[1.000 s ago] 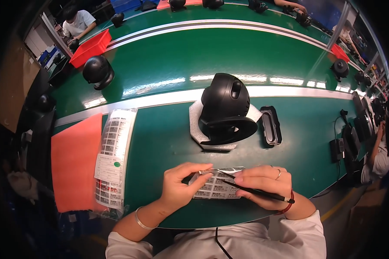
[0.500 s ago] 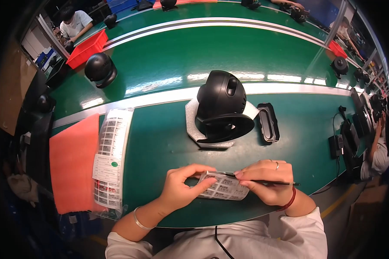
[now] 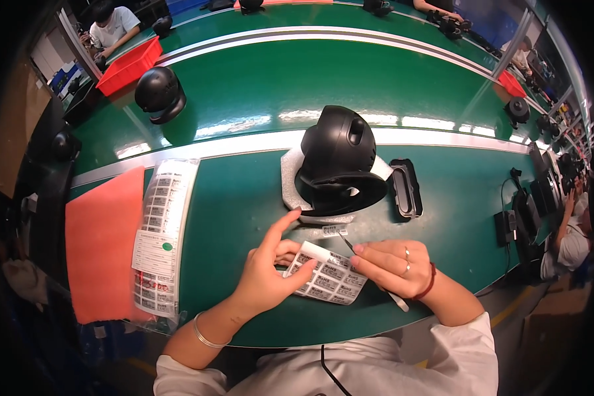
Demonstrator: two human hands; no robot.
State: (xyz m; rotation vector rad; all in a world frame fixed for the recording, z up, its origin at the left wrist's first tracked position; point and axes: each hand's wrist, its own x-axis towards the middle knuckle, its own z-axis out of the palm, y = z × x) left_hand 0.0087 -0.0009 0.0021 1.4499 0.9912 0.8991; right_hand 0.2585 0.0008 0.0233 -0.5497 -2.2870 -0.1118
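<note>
My left hand (image 3: 261, 277) pinches a sheet of printed silver-grey labels (image 3: 331, 276) between thumb and fingers, its index finger stretched out toward the front edge of a black dome-shaped housing (image 3: 340, 148). In my right hand (image 3: 399, 267) is a pair of slim tweezers (image 3: 347, 241), closed in the fingers. A single small label (image 3: 334, 231) shows at the tweezers' tip, apart from the sheet, just in front of the housing. That housing rests tilted on a white foam block (image 3: 290, 188), its round open rim facing me.
Right of the foam lies a black oblong frame (image 3: 406, 191). On the left are an orange sheet (image 3: 105, 244) and a bagged stack of label sheets (image 3: 165, 224). Another black housing (image 3: 158, 92) stands on the green conveyor belt (image 3: 264, 79). Black adapters and cables (image 3: 508, 224) lie right. Co-workers sit farther off.
A label has come off the sheet and moved forward with the tweezers toward the housing. My left index finger has stretched forward, and the sheet has tilted to show more of its face.
</note>
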